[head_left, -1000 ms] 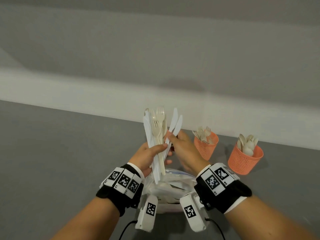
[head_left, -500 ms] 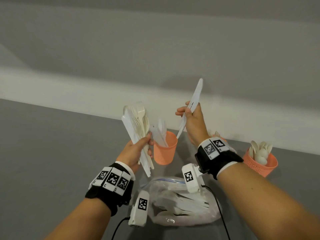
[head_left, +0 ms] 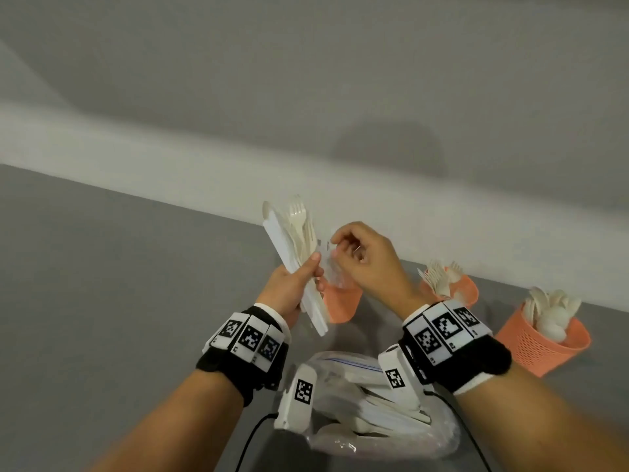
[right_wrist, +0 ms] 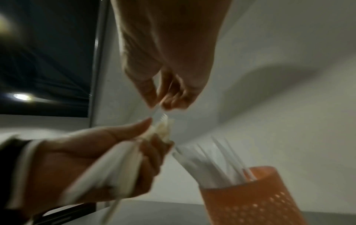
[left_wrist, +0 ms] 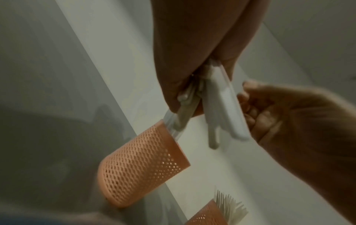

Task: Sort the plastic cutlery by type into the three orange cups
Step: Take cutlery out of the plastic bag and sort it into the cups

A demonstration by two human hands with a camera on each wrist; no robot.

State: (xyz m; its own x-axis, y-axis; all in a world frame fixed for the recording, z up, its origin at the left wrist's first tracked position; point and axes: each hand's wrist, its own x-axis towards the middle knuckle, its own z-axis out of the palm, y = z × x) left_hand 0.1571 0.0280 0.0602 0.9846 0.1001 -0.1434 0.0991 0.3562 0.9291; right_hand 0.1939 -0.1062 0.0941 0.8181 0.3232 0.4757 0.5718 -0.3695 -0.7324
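Observation:
My left hand [head_left: 311, 270] grips a bundle of white cutlery [head_left: 292, 240], with knives, forks and a spoon standing up above the fist. My right hand [head_left: 340, 248] is just right of the bundle top. In the right wrist view, its thumb and forefinger [right_wrist: 148, 94] pinch a blurred white piece there; I cannot tell its type. Right behind both hands stands an orange mesh cup with knives [head_left: 343, 304]. Further right are the fork cup [head_left: 466, 291] and the spoon cup [head_left: 541, 349].
A clear plastic bag [head_left: 374, 420] with more white cutlery lies on the grey table between my forearms. The cups stand in a row along a white ledge [head_left: 136, 158] at the table's far edge. Cables hang from the wrist cameras.
My right hand pulled a knife out of the bundle and lifted it high. Now it is back down at the bundle top without that knife. The left hand kept hold of the bundle.

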